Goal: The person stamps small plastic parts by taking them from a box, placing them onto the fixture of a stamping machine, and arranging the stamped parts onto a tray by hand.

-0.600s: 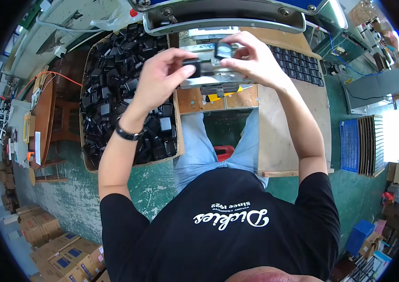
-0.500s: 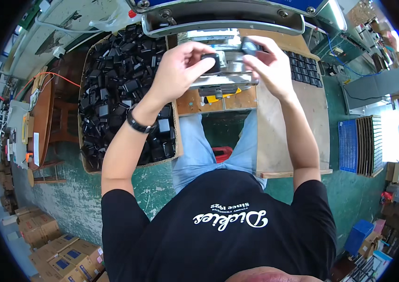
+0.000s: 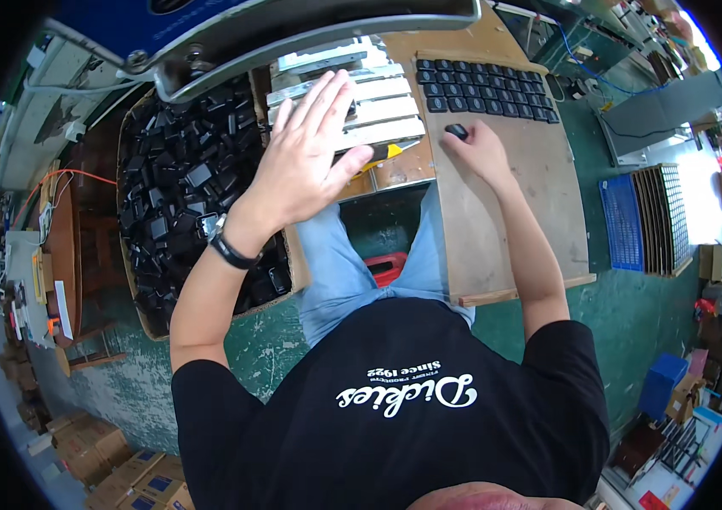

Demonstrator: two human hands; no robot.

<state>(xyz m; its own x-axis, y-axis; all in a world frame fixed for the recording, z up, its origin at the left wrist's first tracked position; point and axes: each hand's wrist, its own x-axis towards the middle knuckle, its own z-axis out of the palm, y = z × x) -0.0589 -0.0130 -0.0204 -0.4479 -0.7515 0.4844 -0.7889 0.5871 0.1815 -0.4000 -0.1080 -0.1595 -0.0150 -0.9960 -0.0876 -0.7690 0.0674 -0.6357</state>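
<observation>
My left hand [image 3: 305,157] lies over the metal fixture [image 3: 388,110] with its fingers stretched out. A small dark piece shows beside its fingers, and whatever is under the palm is hidden. My right hand [image 3: 481,153] pinches a small black plastic cap [image 3: 457,132] just above the brown board [image 3: 518,229]. Beyond that hand, several rows of matching black caps [image 3: 488,89] are set side by side on the board. A yellow-and-black tool [image 3: 390,151], perhaps a utility knife, rests at the fixture's near edge.
A large carton [image 3: 299,268] heaped with loose black plastic parts [image 3: 199,178] stands on the left. The blue machine head [image 3: 233,25] with its metal frame overhangs the fixture. Farther right are a blue crate [image 3: 622,223] and stacked trays [image 3: 665,219].
My right hand has moved right and nearer, carrying a black cap from the fixture to the board. My left hand has gone from a closed grip to outstretched fingers. The view has shifted.
</observation>
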